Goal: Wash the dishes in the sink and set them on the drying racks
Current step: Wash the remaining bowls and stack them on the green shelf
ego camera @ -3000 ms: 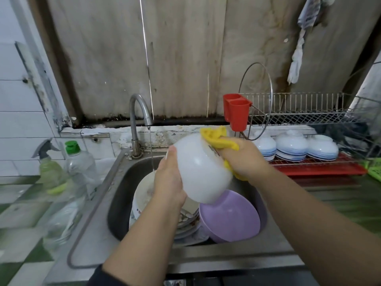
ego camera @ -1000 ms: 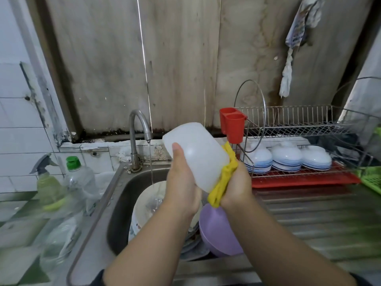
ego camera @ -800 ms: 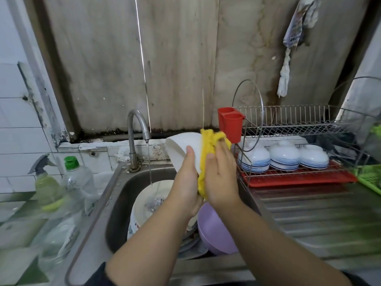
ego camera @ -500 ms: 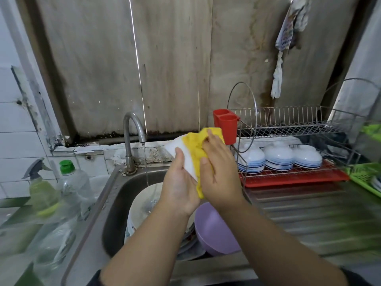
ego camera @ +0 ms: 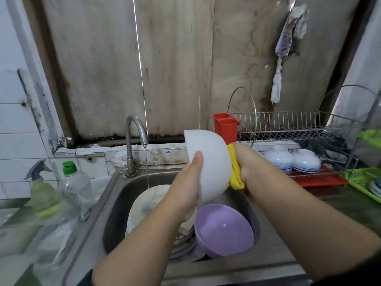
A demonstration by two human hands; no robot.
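Above the steel sink (ego camera: pixel 115 195), the left hand (ego camera: pixel 185 195) grips a round white plastic bowl (ego camera: pixel 208 166); the right hand (ego camera: pixel 247 164) clutches a yellow cloth (ego camera: pixel 235 172) against it; judging from this, washing is midway, since a purple plastic bowl (ego camera: pixel 224 232) and plates (ego camera: pixel 144 201) wait in the sink, while blue-rimmed white bowls (ego camera: pixel 292 159) already sit racked to the sink's right.

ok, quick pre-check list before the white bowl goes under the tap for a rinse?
1. Left hand holds the white bowl, thumb on its outer wall: ok.
2. Right hand grips the yellow cloth against the bowl: ok.
3. Faucet running, stream falling onto the plate in the sink: ok.
4. Bowl in the stream: not ok, it sits to the right of the water.
5. Bowl interior clean: cannot tell, opening faces away.
6. Room on the drying rack: upper tier looks free, ok; lower tier holds blue-rimmed bowls.
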